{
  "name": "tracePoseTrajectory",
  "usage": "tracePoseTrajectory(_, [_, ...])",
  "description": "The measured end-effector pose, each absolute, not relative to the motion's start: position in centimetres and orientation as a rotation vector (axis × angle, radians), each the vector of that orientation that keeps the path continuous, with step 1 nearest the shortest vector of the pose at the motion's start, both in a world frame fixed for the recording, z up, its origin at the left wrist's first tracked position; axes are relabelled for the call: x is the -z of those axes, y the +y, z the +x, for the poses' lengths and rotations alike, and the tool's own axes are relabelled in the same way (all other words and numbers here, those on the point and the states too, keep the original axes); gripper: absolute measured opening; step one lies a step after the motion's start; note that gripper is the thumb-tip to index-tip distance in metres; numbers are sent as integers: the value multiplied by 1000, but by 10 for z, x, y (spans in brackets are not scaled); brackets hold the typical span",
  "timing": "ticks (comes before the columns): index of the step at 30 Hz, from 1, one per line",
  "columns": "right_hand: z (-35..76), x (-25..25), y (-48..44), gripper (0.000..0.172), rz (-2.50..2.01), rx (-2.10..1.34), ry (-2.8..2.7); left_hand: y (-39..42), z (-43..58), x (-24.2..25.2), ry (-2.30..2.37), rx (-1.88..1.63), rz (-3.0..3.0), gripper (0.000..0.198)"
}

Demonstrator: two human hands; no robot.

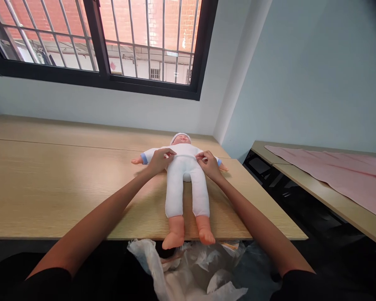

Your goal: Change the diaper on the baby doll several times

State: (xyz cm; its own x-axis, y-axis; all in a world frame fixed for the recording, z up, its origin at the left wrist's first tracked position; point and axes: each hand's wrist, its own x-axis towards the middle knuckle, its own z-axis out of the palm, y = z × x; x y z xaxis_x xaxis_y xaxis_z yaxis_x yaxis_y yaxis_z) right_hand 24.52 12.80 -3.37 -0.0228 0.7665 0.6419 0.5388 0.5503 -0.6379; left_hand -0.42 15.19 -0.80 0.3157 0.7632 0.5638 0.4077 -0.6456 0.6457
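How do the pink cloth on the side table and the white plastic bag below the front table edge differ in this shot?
The pink cloth is opaque fabric spread nearly flat on the side table, while the white plastic bag is thin, translucent and crumpled. The cloth lies off to the right, while the bag is bunched below the front edge of the main table. Both are soft and creased.

The baby doll (184, 184) wears white with blue cuffs (143, 158) and peach feet (173, 236); the surface (65, 184) has pale wood grain; the cloth (332, 175) on the right is pink.
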Motion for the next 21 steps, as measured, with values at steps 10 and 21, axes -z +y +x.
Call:
tracePoseTrajectory(10, [251, 32, 120, 25, -1082, -365, -1698, 163, -7, 17, 1034, -1281, 2030, 21])
tracePoseTrajectory(21, [254, 36, 130, 32, -1127, -474, -1705, 157, -9, 14, 921, -1210, 1909, 26])
